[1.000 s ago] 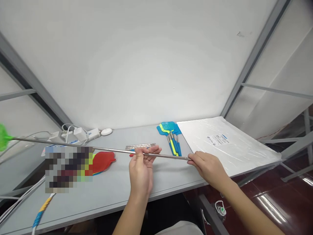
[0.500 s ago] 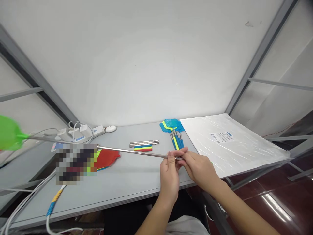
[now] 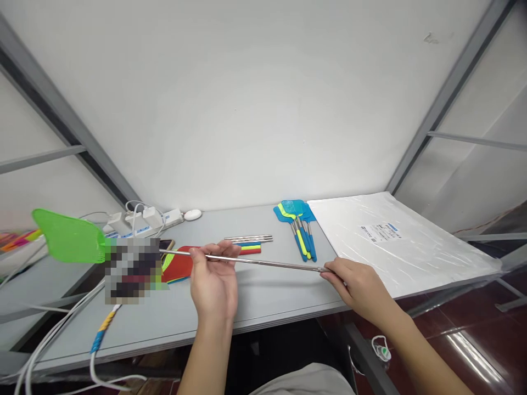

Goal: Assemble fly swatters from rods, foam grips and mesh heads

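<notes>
An extended telescopic fly swatter has a green mesh head (image 3: 72, 237) at the left and a thin metal rod (image 3: 284, 265) that slants slightly down to the right. Wrapped around its right end is my right hand (image 3: 356, 285), fingers closed, hiding the grip. My left hand (image 3: 214, 280) is palm up around the middle of the rod, thumb over it and fingers loosely curled. Behind the rod lie silver metal tubes (image 3: 249, 239) and blue, yellow and red handle pieces (image 3: 250, 249). A red swatter head (image 3: 178, 266) rests on others near my left hand.
Several finished-looking blue and yellow fly swatters (image 3: 300, 227) are bunched by the wall. A white wrapped board (image 3: 395, 249) covers the table's right side. Power strips with plugs (image 3: 144, 222) and a white oval device (image 3: 192, 215) stand back left. A pixelated patch hides part of the table.
My left hand has slid left along the rod, away from my right hand, which has shifted right. The green head has come further into view, and the view has turned slightly.
</notes>
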Action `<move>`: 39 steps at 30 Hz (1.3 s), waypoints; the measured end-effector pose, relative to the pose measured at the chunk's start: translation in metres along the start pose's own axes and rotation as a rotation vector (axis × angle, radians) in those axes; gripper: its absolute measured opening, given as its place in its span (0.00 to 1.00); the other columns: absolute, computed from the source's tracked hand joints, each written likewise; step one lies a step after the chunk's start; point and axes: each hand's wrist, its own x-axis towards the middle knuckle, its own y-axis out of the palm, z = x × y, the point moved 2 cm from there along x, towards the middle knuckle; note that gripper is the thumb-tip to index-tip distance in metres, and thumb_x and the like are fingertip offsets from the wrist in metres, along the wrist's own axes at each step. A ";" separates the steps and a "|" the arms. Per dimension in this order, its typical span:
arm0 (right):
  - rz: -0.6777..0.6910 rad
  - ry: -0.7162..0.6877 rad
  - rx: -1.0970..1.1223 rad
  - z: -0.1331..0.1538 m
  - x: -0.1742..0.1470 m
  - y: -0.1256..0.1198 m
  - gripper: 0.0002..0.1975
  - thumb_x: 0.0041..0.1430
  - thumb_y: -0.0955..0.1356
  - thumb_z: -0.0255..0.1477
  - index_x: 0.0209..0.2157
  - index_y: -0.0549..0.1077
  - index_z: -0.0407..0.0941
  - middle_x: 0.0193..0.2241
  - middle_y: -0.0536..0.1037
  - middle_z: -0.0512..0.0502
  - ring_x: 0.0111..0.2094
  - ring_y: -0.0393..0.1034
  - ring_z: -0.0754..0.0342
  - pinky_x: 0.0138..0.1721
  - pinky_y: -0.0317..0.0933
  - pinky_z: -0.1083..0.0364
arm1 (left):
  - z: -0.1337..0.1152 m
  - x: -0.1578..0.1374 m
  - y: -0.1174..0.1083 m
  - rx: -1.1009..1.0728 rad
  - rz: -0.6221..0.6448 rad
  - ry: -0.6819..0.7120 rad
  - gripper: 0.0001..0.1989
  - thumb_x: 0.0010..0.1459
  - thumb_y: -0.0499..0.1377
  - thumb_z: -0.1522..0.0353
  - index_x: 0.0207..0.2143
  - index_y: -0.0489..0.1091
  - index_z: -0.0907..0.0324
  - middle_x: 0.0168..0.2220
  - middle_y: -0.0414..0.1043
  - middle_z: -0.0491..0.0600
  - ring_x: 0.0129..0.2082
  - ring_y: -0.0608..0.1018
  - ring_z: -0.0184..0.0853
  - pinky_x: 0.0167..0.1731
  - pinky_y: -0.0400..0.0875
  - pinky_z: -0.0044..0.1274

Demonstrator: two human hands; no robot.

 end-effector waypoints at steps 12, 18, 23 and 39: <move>0.103 0.058 0.120 0.037 0.015 0.013 0.14 0.70 0.57 0.36 0.35 0.69 0.47 0.26 0.75 0.51 0.27 0.70 0.54 0.27 0.53 0.56 | 0.041 -0.071 0.019 0.165 0.321 -0.287 0.18 0.66 0.50 0.55 0.41 0.71 0.57 0.50 0.75 0.57 0.52 0.74 0.42 0.47 0.66 0.30; 0.200 0.156 0.205 0.015 0.003 0.007 0.14 0.69 0.58 0.39 0.37 0.71 0.49 0.31 0.78 0.50 0.31 0.72 0.53 0.32 0.58 0.55 | -0.015 -0.015 -0.016 -0.071 0.040 -0.066 0.22 0.59 0.54 0.49 0.42 0.73 0.56 0.45 0.77 0.52 0.39 0.79 0.37 0.41 0.72 0.30; 0.255 0.131 0.226 0.010 0.006 0.005 0.16 0.69 0.57 0.39 0.38 0.72 0.49 0.32 0.77 0.49 0.32 0.71 0.52 0.34 0.58 0.54 | -0.047 0.024 -0.036 -0.268 -0.106 -0.025 0.21 0.62 0.53 0.51 0.40 0.74 0.58 0.40 0.78 0.49 0.37 0.78 0.34 0.45 0.72 0.33; 0.268 0.061 0.034 0.110 0.056 0.051 0.17 0.70 0.57 0.37 0.34 0.70 0.46 0.28 0.79 0.48 0.27 0.73 0.51 0.25 0.46 0.55 | 0.051 -0.069 -0.023 0.066 -0.125 -0.125 0.19 0.58 0.61 0.58 0.42 0.73 0.65 0.38 0.78 0.58 0.38 0.80 0.38 0.40 0.73 0.29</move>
